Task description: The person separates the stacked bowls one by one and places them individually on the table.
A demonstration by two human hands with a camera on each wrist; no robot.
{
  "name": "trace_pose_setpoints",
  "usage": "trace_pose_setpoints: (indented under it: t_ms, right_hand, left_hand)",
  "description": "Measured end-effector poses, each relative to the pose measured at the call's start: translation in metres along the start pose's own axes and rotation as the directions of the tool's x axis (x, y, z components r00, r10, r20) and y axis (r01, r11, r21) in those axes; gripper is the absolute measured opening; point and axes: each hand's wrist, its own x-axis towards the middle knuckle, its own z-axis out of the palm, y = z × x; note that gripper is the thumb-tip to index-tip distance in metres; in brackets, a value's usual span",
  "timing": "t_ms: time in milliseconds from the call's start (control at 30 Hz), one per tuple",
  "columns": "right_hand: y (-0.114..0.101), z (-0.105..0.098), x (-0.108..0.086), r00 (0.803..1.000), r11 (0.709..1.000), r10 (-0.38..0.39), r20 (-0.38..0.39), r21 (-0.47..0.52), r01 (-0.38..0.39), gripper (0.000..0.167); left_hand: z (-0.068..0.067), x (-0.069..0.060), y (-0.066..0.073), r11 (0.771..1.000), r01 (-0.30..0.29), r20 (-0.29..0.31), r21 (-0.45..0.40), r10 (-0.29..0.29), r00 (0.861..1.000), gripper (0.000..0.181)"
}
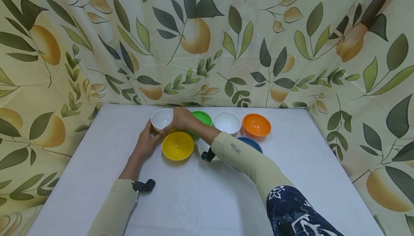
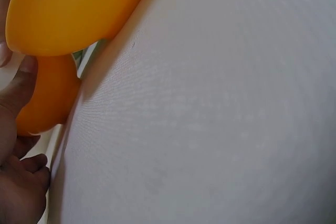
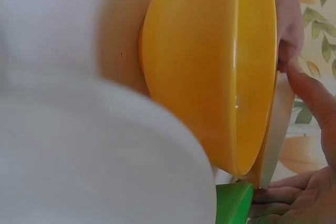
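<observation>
A white bowl [image 1: 161, 118] stands at the back left of the bowls, with orange showing below its rim. Whether the orange [image 2: 52, 95] is a second bowl around it or its own outside, I cannot tell. My left hand [image 1: 148, 142] grips its left and front side, thumb along the near side. My right hand [image 1: 182, 118] reaches across and holds its right side, thumb and fingers [image 3: 283, 195] spread around it. Just in front sits a yellow bowl [image 1: 178, 146], upright. Right beside my right hand, a green bowl [image 1: 202, 116] is partly hidden by the forearm.
Farther right stand another white bowl [image 1: 227, 123] and an orange bowl [image 1: 257, 125]. A nearer white bowl [image 1: 202, 148] and a blue bowl [image 1: 250, 143] lie partly under my right forearm. A patterned curtain [image 1: 197, 70] hangs behind the white-covered table [image 1: 194, 200].
</observation>
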Motion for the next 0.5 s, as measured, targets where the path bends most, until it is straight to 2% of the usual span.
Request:
trace_pose_setpoints:
  t_ms: [267,500]
  right_hand:
    - [-0.0009,0.0005,0.0004,1.000,0.999,0.030,0.003,-0.016,-0.030,0.086]
    - [-0.0006,-0.0004,0.0007,0.999,0.999,0.033,-0.036,0.000,-0.033,0.092]
  left_hand:
    - [0.0002,0.0001,0.0008,1.000,0.015,0.006,-0.012,-0.015,1.000,0.101]
    - [0.0011,-0.0005,0.0030,1.000,0.014,0.003,-0.001,-0.014,1.000,0.101]
